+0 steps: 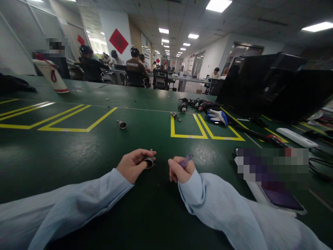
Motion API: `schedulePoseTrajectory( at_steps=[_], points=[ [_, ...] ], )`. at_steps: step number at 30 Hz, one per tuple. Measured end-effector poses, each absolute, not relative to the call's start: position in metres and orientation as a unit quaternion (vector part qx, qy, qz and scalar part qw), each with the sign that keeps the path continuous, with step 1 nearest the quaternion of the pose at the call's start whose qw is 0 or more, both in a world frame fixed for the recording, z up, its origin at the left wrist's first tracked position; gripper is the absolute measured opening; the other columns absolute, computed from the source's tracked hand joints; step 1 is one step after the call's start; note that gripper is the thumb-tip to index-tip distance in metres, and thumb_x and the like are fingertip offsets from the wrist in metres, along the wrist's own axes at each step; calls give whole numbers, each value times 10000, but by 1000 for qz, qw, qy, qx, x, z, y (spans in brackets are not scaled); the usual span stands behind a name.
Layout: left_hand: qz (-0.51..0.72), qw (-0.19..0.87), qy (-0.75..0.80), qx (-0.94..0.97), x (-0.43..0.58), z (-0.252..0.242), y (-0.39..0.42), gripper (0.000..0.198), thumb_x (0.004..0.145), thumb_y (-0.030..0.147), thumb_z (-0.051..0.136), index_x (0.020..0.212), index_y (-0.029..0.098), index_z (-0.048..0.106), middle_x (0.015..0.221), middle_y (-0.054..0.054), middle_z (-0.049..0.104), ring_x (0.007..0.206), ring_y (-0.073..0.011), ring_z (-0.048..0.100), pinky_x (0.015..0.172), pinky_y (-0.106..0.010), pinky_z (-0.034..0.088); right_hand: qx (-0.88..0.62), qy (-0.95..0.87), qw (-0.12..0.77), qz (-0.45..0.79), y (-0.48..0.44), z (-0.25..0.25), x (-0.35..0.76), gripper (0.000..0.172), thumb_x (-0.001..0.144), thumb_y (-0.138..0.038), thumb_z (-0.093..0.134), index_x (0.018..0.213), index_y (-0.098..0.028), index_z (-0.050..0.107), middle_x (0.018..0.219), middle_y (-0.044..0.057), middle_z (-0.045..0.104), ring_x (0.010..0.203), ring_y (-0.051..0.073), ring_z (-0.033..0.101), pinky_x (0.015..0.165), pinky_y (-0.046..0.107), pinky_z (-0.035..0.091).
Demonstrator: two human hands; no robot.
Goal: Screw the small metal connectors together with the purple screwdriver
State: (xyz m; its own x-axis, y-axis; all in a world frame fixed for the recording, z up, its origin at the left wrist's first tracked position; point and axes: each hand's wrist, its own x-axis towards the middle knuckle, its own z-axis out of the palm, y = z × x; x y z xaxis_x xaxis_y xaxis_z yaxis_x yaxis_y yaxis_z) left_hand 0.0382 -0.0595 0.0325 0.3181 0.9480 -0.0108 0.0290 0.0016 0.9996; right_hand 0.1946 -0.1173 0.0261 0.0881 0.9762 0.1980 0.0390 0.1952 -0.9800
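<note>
Cup-shaped metal housing [150, 163] sits in the grasp of the left hand [133, 165], thumb and fingers clamped around it, its open mouth partly hidden by them. The green tabletop [156, 225] spreads beneath and beyond both sets of fingers. Ahead of the right fingers are yellow taped boxes [188, 136], with a blue-and-white glove [218, 116] past them to the right. Beyond the left fingers and to their left, a second metal cup [121, 124] lies on its side; ahead of the right fingertips, a shafted metal part [176, 116] rests at a box's far left corner. The right hand [182, 169] is closed on a purple-handled screwdriver [186, 160], its thin shaft pointing down and left. Near that tip, below the left fingertips, is a small dark ring [158, 186]; whether they touch, I cannot tell. The work looks partway through: cup, shafted part and ring are separate from the held housing, and nothing appears finished. Whether pieces are being joined or parted is unclear.
</note>
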Motion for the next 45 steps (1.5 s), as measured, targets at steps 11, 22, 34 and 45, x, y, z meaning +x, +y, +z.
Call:
schedulePoseTrajectory(
  at_steps=[11, 22, 34, 45],
  points=[
    [396, 560, 411, 600, 40, 30, -59, 225, 539, 151, 622, 760, 119, 597, 959, -103, 651, 859, -215, 618, 870, -404, 448, -501, -581, 538, 350, -113, 14, 194, 412, 773, -426, 460, 453, -167, 479, 367, -40, 395, 324, 63, 377, 335, 193, 284],
    [387, 569, 418, 592, 41, 38, -60, 242, 503, 134, 632, 742, 115, 603, 949, -108, 661, 879, -218, 614, 897, -397, 428, -509, -686, 465, 232, -120, 34, 194, 375, 790, -288, 413, 433, -174, 397, 381, -45, 364, 361, 58, 367, 382, 191, 263],
    [383, 561, 416, 604, 38, 37, -59, 226, 509, 126, 615, 735, 115, 614, 967, -113, 653, 926, -238, 597, 901, -409, 423, -557, -666, 277, 411, -101, 58, 198, 185, 679, -182, 445, 501, -179, 493, 338, -60, 407, 336, 79, 425, 368, 176, 319],
    [396, 564, 423, 589, 39, 36, -58, 227, 473, 122, 631, 700, 128, 634, 898, -75, 678, 909, -224, 607, 896, -371, 433, -463, -664, 264, 524, -95, 51, 206, 131, 508, -41, 437, 515, -165, 479, 399, -68, 505, 358, 77, 477, 356, 163, 367]
  ],
)
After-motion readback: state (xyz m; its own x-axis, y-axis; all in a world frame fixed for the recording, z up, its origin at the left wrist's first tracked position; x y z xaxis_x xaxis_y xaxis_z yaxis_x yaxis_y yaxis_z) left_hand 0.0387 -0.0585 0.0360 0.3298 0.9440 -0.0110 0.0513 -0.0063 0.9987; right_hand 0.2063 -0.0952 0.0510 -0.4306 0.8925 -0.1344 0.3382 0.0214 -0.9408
